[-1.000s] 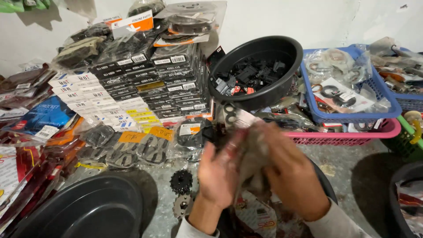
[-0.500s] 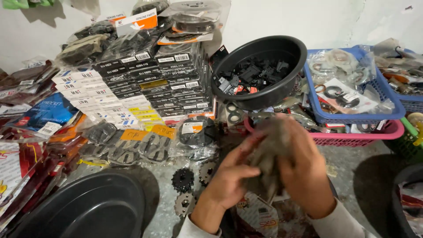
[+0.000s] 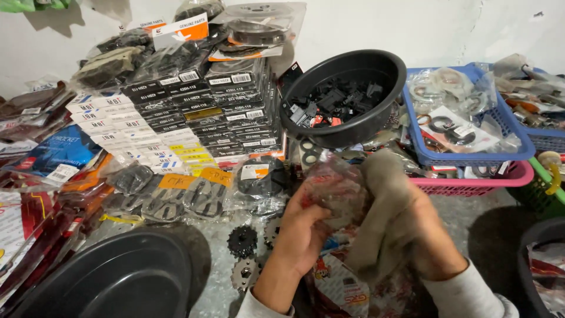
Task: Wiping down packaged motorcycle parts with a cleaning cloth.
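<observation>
head cam | looks down, forward | close over hands, seemingly | single view

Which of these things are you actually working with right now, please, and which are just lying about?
In hand:
left hand on the clear plastic packet
right hand holding the grey rag

Lying about:
black tub of small parts
stacked boxes
loose sprockets
blue basket

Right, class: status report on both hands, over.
Left hand grips clear plastic packet. Right hand presses grey rag against it. Small sprockets lie just left.
</observation>
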